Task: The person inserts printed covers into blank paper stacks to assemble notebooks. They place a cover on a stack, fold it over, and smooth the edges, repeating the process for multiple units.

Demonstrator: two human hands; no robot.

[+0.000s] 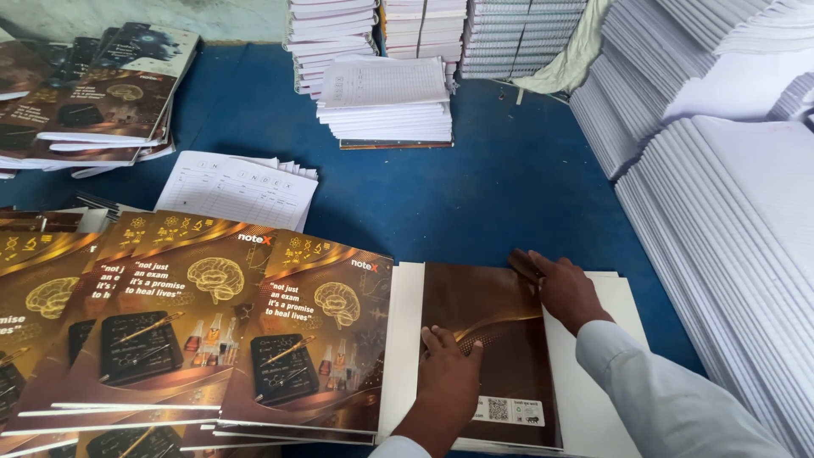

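Two hands: both lie flat, fingers spread, palms down on one brown glossy cover sheet (496, 339); neither grips anything.
Blue table (509, 187): bears everything in view; stacks crowd it on all sides.
White page blocks (729, 220): tall slanted rows along the right edge, near the right forearm.
Finished notebooks (195, 322): fanned, overlapping row to the left of the work, brown covers with a brain picture facing up.
White block (593, 373): sits under the cover sheet at the near edge of the table, showing as white margins left and right of it.
Cover sheet, place: on top of the white block, just right of the fanned row.
Cover sheet, axis: long axis appears to run near to far, tilted slightly; the end with the small white label points toward the person.
Left hand (449, 373): presses the near middle of the sheet.
Right hand (564, 288): presses the far right corner, fingertips at the edge.
Risk 1: glossy sheet could slide askew on the block if the pressure is uneven, judging by the uneven white margins.
Risk 2: far corner could crease under the fingertips.
Risk 3: right sleeve could nudge the slanted white rows.
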